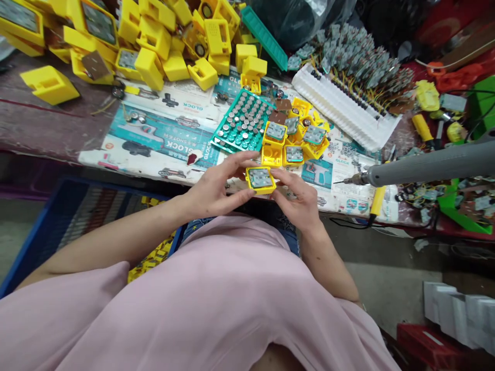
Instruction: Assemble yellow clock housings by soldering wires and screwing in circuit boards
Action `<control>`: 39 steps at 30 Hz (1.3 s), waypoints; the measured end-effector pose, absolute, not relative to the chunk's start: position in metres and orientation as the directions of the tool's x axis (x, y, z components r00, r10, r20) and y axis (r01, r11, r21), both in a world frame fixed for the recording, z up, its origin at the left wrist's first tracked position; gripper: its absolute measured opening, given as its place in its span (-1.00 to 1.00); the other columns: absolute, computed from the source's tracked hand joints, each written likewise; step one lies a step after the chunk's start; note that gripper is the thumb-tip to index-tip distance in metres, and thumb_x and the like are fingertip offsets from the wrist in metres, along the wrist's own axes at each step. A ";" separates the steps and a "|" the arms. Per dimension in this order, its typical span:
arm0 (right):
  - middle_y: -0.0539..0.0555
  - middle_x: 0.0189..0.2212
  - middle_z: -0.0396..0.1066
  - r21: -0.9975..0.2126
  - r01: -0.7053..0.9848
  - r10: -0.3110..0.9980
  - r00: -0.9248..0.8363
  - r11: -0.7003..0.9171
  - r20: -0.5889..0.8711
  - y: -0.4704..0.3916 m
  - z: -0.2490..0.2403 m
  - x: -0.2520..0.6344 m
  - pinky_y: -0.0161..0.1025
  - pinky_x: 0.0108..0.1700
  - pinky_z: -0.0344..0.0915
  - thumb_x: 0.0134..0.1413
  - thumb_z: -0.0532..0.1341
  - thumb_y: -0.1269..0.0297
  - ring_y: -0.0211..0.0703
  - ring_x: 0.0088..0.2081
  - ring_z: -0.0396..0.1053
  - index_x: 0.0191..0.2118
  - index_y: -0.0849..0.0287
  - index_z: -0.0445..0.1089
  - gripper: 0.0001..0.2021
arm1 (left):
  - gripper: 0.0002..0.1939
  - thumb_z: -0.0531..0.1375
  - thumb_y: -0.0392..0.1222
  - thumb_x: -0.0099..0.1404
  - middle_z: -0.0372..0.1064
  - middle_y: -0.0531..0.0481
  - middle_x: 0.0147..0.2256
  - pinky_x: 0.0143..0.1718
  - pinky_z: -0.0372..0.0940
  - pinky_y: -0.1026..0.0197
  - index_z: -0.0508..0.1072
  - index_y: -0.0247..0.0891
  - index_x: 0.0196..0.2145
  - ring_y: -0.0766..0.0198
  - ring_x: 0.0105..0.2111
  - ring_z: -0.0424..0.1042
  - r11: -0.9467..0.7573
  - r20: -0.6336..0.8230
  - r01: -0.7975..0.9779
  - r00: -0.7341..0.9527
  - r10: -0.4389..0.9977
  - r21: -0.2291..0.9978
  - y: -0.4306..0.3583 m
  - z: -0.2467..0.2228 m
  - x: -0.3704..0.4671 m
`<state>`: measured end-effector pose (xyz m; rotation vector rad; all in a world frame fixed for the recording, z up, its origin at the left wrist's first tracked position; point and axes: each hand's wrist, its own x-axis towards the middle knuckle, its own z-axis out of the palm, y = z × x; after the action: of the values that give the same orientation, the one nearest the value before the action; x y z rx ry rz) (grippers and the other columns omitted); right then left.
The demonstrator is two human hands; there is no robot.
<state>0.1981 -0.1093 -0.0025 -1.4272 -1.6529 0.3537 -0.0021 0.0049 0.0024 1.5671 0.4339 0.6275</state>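
Note:
Between my two hands, at the table's front edge, is a small yellow plastic case with a grey-green circuit board facing up in it. My left hand has its thumb against the case's near left corner, with the index finger stretched out beyond it. On the other side, the fingers and thumb of my right hand grip the right edge. Just beyond the case, several similar yellow cases with boards stand in a cluster. A teal tray of small round metal parts lies to their left.
Yellow housings pile up at the back left. A white foam rack holds wired boards. From the right reaches a grey electric screwdriver, above a yellow-handled tool. A blue crate with yellow parts stands below left.

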 end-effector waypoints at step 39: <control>0.03 -0.04 0.58 -0.635 0.729 0.909 0.042 0.256 0.414 -0.118 -0.007 0.195 -0.23 0.01 0.54 0.17 0.33 0.37 -0.19 -0.08 0.58 0.30 -0.10 0.23 -0.39 | -0.18 0.31 -0.10 0.26 0.53 -0.20 0.02 0.04 0.42 0.09 0.07 -0.18 0.38 0.13 -0.04 0.55 -0.853 0.660 -0.011 0.639 0.395 0.522 0.006 -0.011 -0.023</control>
<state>0.1945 -0.1178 -0.0074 -1.5158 -1.7268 0.2839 -0.0232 0.0061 -0.0106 2.3733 0.3007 1.1187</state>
